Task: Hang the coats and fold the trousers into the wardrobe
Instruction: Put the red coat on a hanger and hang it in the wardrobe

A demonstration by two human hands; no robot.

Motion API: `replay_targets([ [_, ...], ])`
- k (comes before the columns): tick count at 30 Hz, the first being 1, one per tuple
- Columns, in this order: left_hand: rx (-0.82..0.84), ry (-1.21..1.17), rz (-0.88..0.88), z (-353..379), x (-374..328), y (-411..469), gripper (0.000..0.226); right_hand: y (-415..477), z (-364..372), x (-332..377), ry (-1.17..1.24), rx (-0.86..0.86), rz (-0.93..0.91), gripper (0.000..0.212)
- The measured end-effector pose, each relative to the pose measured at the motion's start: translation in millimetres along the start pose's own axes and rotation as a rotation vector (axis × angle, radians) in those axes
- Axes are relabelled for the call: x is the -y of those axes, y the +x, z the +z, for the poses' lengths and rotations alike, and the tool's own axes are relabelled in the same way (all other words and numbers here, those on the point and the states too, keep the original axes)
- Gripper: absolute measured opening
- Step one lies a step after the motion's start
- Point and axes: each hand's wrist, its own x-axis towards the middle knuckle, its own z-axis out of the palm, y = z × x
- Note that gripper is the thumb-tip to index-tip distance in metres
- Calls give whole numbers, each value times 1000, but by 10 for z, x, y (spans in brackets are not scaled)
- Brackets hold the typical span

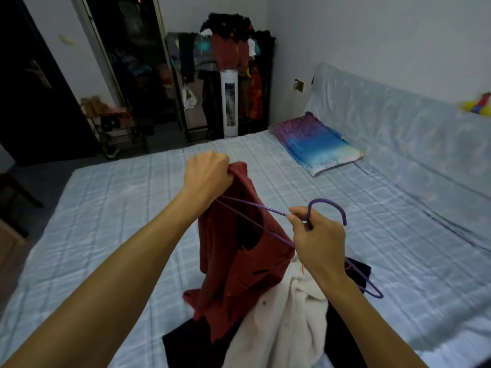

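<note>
1. Bedroom setting: a big bed [111, 208] with a pale blue checked quilt fills most of the view, with a dark door on the left and plain pale walls.
2. Left hand [206, 173] is bunched into a fist on the top edge of a dark red coat [239, 261], fingers curled tight into the fabric, holding it up above the bed.
3. Right hand [316, 240] is pinching a purple wire hanger [329, 205] just below the hook, fingers pressed together on the neck. The hook curves up and over to the right of the knuckles.
4. One arm of the hanger runs left from the right hand and disappears into the coat right by the left fist. The other end pokes out below the right wrist.
5. Red coat looks soft and fleecy and hangs crumpled, with its bottom resting on the pile below.
6. That pile sits at the near edge of the bed: a cream fleecy garment [289, 322] and some black clothing [196, 346] under it.
7. Further back on the bed there's a folded pink and blue blanket [316, 142], well apart from the hands.
8. Against the far wall stands an open clothes rack [225, 54] stuffed with garments, with a white tower fan [230, 102] in front of it.
</note>
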Motion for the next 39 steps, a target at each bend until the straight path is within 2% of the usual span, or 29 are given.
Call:
replay_targets([
  [4, 112, 45, -125, 19, -154, -50, 22, -182, -17, -60, -11, -101, -17, 6],
  [7, 179, 114, -138, -48, -259, -93, 22, -174, -20, -136, -68, -190, -44, 10],
  [11, 237, 171, 20, -107, -254, -212, 22, -67, -57, -231, -16, -194, -7, 9],
  [15, 284, -21, 260, 53, -168, -307, 27, -44, -146, -324, -4, -115, -2, 10],
  [18, 280, -239, 144, 121, -307, -380, 19, -32, -280, -426, 31, -63, 11, 8],
  [22, 138, -166, -24, 231, -606, -321, 14, -127, -378, -567, 128, 121, 130, 17],
  [26, 194, -90, -146, 239, -850, -167, 19, -212, -418, -742, 202, 284, 263, 16],
  [30, 215, -101, -185, 286, -1095, -189, 21, -170, -429, -794, 261, 269, 311, 14],
  [34, 180, -197, -128, 352, -1385, -327, 20, -101, -287, -664, 277, 249, 295, 13],
  [39, 156, -364, -79, 425, -1438, -576, 14, -81, -89, -578, 393, 141, 416, 13],
])
